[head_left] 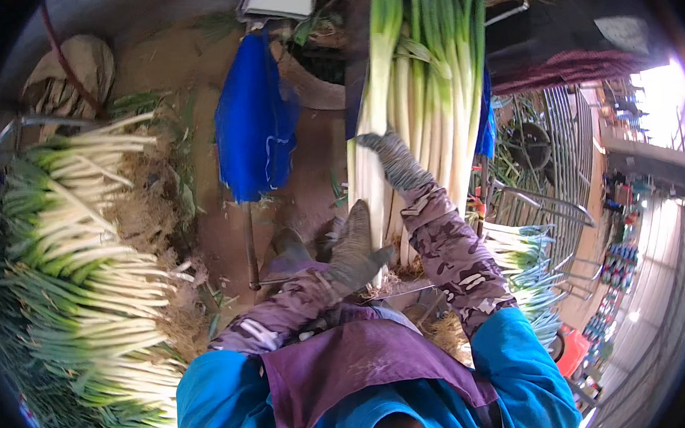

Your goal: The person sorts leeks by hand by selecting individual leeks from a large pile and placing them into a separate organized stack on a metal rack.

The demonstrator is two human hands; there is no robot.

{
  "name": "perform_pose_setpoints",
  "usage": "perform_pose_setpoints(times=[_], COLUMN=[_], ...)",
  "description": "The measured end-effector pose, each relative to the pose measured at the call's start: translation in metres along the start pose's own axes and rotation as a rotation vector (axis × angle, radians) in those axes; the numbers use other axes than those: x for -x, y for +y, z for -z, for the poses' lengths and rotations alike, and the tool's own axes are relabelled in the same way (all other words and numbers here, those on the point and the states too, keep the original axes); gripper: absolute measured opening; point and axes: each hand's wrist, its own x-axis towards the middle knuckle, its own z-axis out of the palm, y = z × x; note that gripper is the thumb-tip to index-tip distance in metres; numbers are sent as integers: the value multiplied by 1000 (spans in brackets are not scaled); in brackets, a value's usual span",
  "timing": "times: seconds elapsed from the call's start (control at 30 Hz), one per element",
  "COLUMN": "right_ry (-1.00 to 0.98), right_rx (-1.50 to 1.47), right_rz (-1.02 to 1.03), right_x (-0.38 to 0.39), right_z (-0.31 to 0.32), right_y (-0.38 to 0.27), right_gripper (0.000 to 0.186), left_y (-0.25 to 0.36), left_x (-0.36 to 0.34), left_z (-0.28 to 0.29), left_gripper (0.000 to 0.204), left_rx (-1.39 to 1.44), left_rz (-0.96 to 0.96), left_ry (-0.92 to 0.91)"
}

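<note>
So, we've got a thick bundle of long onion-like stalks (438, 110) right in front of the person, pale root ends toward the body and green tops pointing away. Both hands have grayish gloves on and they're apart from each other. The right hand (396, 162) is up around the middle of the pale section, fingers laid across the stalks on the left side; can't tell if it's actually squeezing. The left hand (354, 248) is lower, near the root ends, flat against the left edge with the fingers stretched out and the thumb sticking out to the side.

Clothes-wise, camo sleeve covers (451, 254) over blue sleeves, plus a purple apron (360, 366). Off to the left there's a big heap of similar stalks (94, 260) on the ground, roots facing inward. Between that and the bundle hangs a bright blue cloth (252, 121). Another smaller pile (524, 262) sits over on the right.
</note>
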Motion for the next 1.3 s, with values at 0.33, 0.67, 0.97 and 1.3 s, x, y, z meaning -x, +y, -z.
perform_pose_setpoints(times=[0.33, 0.67, 0.97, 1.3], right_ry=[-227, -103, -317, -167], right_rx=[-10, 249, 149, 567], right_rz=[-269, -279, -531, -430], right_x=[142, 171, 168, 180], right_z=[-11, -35, -6, -29], right_y=[43, 72, 35, 51], right_gripper=[67, 103, 106, 66], left_y=[85, 141, 112, 96], left_x=[-182, -306, -325, -343], left_z=[159, 128, 131, 132], left_gripper=[77, 31, 32, 41], left_rx=[-1339, -1759, -1668, -1533], left_rz=[-946, -711, -783, -878], left_ry=[-222, -935, -974, -950])
